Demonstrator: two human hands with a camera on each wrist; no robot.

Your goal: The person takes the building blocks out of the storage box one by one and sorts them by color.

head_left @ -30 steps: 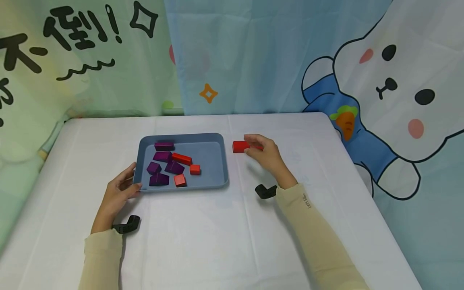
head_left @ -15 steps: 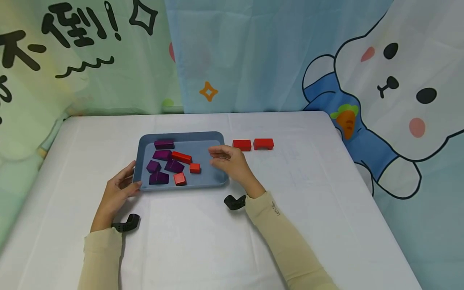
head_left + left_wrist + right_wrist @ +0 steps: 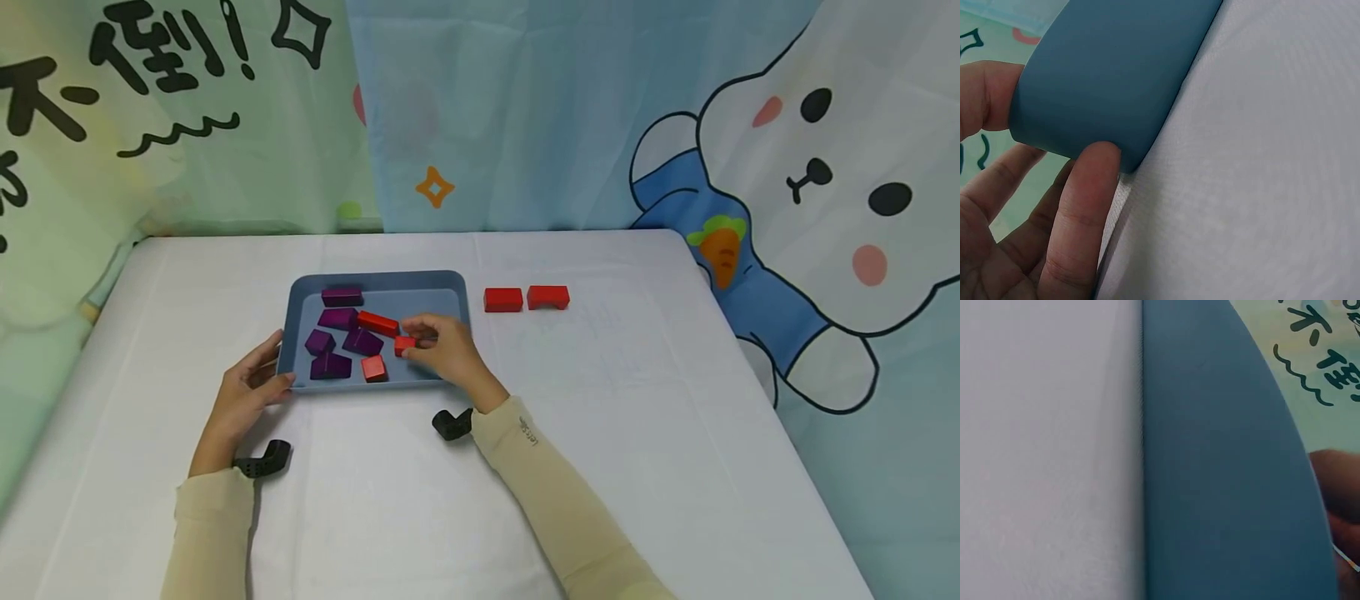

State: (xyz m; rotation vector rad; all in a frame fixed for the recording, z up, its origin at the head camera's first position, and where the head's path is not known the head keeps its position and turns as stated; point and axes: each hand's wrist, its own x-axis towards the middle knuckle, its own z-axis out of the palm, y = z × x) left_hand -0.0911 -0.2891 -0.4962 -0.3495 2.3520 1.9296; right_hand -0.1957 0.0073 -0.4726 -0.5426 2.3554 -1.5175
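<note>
L hand [image 3: 243, 396] pinched blue tray [image 3: 408, 287] corner, thumb vs. fingers. Sm. red cube [image 3: 401, 347] lay betw. R hand [image 3: 450, 354] thumb & fingertips; couldn't tell if gripped. Purple blks [image 3: 331, 367] sat left of same.

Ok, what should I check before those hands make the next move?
1. Tray steadied: ok, the left hand holds its left edge.
2. Right hand at the small red block: ok, it reaches it inside the tray.
3. Firm grip on that block: cannot tell; the right wrist view doesn't show it.
4. Left hand free to help: not ok, it's on the tray.
5. Plain red block and notched red block apart: ok, a gap shows.
</note>
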